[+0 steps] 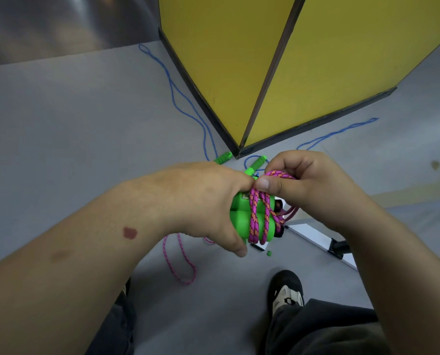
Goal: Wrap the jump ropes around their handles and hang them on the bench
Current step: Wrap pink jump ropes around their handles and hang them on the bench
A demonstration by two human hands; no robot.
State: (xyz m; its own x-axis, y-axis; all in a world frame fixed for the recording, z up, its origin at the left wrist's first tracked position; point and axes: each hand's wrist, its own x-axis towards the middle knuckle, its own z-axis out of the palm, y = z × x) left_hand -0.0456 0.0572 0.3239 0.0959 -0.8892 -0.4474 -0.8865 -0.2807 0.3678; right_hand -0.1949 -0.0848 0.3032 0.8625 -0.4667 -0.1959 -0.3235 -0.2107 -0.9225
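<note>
1. Your left hand (206, 201) is clamped around the 2 green handles (242, 219), held side by side in front of you above the floor (60, 124).
2. The pink rope (258, 216) crosses the handles in several turns; you can see at least 3 strands lying over the green.
3. Your right hand (313, 185) is closed on a loop of the pink rope, pinched between thumb and fingers just above the handles, touching your left thumb.
4. The loose end of the pink rope hangs below your left hand and lies in a long loop on the floor near your shoe (286, 290).
5. A blue rope (178, 93) lies on the floor, running along both sides of the yellow block (303, 60); whether it is 1 rope or 2 cannot be told.
6. 2 more green handles (224, 158) lie on the floor at the block's near corner, just beyond your hands.
7. A white board (316, 239) lies flat on the floor beneath your right wrist.
</note>
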